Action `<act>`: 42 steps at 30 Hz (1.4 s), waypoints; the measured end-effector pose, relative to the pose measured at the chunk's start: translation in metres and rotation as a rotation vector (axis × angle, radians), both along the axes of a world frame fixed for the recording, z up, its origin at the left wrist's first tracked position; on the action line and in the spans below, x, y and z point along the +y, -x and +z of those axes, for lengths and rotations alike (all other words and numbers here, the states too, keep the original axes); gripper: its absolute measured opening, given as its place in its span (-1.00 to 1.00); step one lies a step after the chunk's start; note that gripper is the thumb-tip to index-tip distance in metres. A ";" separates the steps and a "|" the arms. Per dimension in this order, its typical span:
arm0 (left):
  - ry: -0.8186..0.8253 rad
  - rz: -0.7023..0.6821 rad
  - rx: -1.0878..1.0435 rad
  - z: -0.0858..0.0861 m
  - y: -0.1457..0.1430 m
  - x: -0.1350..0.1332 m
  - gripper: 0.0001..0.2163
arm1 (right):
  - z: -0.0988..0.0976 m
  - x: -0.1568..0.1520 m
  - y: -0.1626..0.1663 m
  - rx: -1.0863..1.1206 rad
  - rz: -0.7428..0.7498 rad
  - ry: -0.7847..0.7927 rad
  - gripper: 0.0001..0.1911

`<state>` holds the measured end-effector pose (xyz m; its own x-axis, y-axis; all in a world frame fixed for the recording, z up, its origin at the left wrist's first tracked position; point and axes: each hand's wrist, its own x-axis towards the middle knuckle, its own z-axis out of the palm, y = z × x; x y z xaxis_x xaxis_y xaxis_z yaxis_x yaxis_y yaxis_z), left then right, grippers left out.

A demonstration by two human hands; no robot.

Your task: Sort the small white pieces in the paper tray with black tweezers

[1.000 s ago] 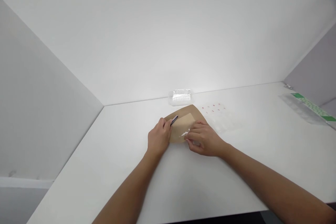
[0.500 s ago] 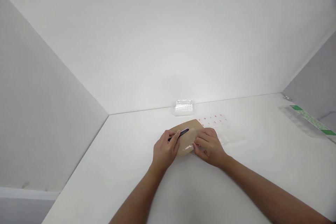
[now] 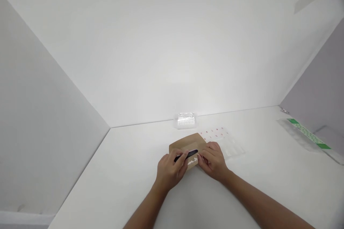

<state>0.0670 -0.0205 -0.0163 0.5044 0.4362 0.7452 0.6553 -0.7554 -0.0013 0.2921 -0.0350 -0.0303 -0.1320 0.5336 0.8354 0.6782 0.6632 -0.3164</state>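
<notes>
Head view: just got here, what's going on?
A person is working two-handed at a white table. The left hand grips a dark, slim tool over a flat brown piece with white bits on it. The right hand is bent at the brown piece's right edge, fingertips by the tool's end; can't tell whether it pinches anything. Behind, a clear box sits by the wall.

Over my feed I see a slim tool, black with a pale edge, against a tan board bearing white flecks. I make out red marks in rows on a translucent sheet, and a green-and-white patterned strip with solid green ends.
</notes>
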 end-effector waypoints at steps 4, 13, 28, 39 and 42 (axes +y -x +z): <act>-0.029 -0.024 0.037 0.002 -0.003 -0.008 -0.52 | 0.002 0.001 -0.004 0.033 0.021 -0.055 -0.67; 0.007 0.048 0.055 0.005 -0.007 -0.010 -0.59 | 0.002 -0.001 -0.007 0.017 0.116 -0.057 -0.68; -0.055 0.060 0.082 0.013 -0.014 -0.017 -0.60 | -0.006 -0.003 -0.013 -0.045 0.230 0.044 -0.67; 0.000 -0.023 0.097 0.015 -0.015 -0.018 -0.60 | -0.007 -0.002 -0.014 -0.026 0.221 0.087 -0.66; -0.011 -0.009 0.089 0.013 -0.013 -0.015 -0.59 | -0.009 -0.001 -0.014 -0.013 0.206 0.092 -0.64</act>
<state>0.0798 -0.0360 -0.0037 0.5728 0.4230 0.7022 0.6451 -0.7611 -0.0677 0.3062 -0.0365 -0.0392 -0.2564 0.5680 0.7821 0.5355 0.7571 -0.3743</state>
